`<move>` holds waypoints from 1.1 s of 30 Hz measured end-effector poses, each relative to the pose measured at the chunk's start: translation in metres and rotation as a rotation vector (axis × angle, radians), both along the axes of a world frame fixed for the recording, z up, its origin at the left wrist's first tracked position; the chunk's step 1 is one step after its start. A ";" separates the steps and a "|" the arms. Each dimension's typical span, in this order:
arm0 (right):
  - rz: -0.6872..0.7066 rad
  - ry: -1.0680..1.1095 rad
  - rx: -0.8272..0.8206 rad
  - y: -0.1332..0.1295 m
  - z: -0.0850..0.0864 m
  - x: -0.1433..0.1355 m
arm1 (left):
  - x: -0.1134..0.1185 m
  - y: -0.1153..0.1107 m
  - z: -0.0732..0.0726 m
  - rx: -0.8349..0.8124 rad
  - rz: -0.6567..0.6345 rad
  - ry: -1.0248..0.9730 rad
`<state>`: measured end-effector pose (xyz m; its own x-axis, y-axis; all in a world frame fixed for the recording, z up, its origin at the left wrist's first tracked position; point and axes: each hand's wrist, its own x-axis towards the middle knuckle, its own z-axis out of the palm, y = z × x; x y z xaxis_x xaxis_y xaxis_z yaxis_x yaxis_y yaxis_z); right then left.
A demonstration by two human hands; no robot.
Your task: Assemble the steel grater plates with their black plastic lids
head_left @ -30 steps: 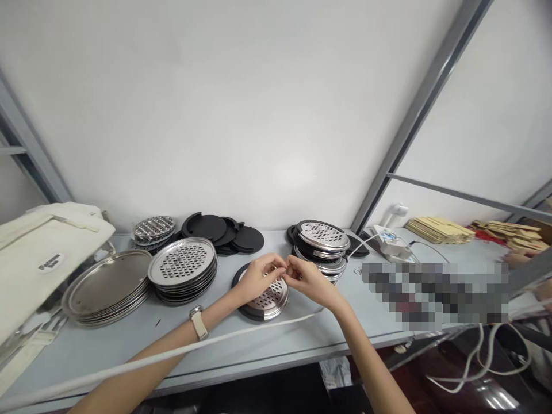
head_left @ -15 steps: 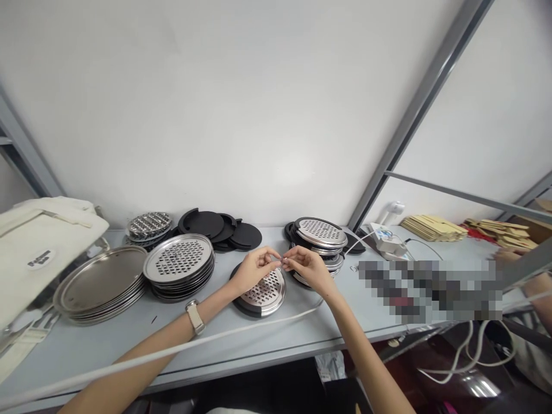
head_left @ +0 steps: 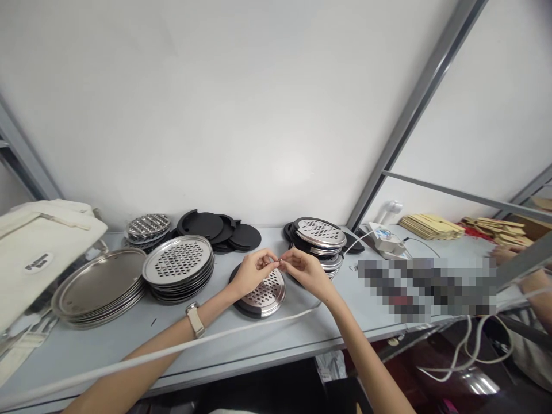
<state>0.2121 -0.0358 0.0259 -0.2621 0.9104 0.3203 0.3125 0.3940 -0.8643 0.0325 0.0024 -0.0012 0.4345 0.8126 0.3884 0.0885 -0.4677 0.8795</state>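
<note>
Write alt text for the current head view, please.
A person's left hand and right hand meet at the fingertips above a black-edged perforated metal disc on a table; anything pinched there is too small to identify. Stacked discs stand to the left.

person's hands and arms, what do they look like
The left hand and right hand wear no gloves, and no sleeves show on either arm. A watch with a pale cream band is strapped on the left side only.
</note>
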 end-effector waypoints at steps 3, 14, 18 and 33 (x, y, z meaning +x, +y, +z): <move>-0.007 -0.030 0.029 0.002 0.001 0.003 | 0.000 -0.001 0.000 0.041 0.039 0.017; 0.019 -0.120 0.045 0.005 0.001 0.010 | -0.001 -0.007 0.004 0.226 0.162 0.116; 0.032 -0.131 0.048 0.004 0.000 0.007 | -0.001 -0.013 0.004 0.300 0.184 0.211; 0.079 -0.117 -0.021 0.002 -0.002 0.003 | -0.001 -0.017 0.001 0.421 0.231 0.324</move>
<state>0.2152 -0.0333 0.0237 -0.3673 0.8916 0.2648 0.3804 0.4038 -0.8320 0.0312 -0.0141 -0.0007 0.4148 0.7047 0.5757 0.4637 -0.7080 0.5326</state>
